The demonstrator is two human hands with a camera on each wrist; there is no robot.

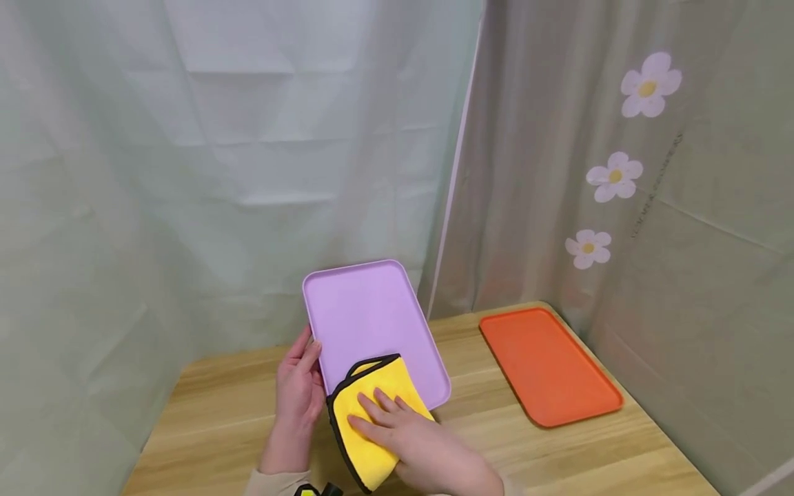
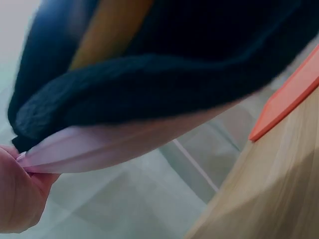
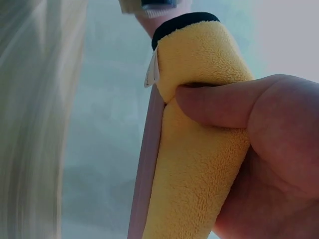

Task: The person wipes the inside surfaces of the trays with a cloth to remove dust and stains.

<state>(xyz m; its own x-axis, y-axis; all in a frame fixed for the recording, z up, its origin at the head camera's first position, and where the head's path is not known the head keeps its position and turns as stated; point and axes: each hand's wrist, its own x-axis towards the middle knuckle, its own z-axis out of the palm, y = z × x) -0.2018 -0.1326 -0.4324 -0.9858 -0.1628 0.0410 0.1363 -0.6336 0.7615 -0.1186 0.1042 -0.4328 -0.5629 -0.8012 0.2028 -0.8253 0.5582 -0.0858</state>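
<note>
A light purple tray (image 1: pixel 366 310) is tilted up above the table, its left edge gripped by my left hand (image 1: pixel 298 382), thumb on the front and fingers behind. Over the tray's lower part lies a folded yellow cloth (image 1: pixel 347 420) with black edging. My right hand (image 1: pixel 422 441) holds the cloth against the tray, fingers spread across it. From the right wrist, the thumb (image 3: pixel 214 102) sinks into a fold of the cloth (image 3: pixel 189 174), with the tray's edge (image 3: pixel 147 164) behind. The left wrist view shows the cloth's dark border (image 2: pixel 149 94) close up, over the tray (image 2: pixel 99 152).
An orange tray (image 1: pixel 548 365) lies flat on the wooden table (image 1: pixel 211 413), near the right edge. Pale curtains (image 1: pixel 248 172) hang behind the table and along its sides. White flowers (image 1: pixel 614 176) decorate the right curtain.
</note>
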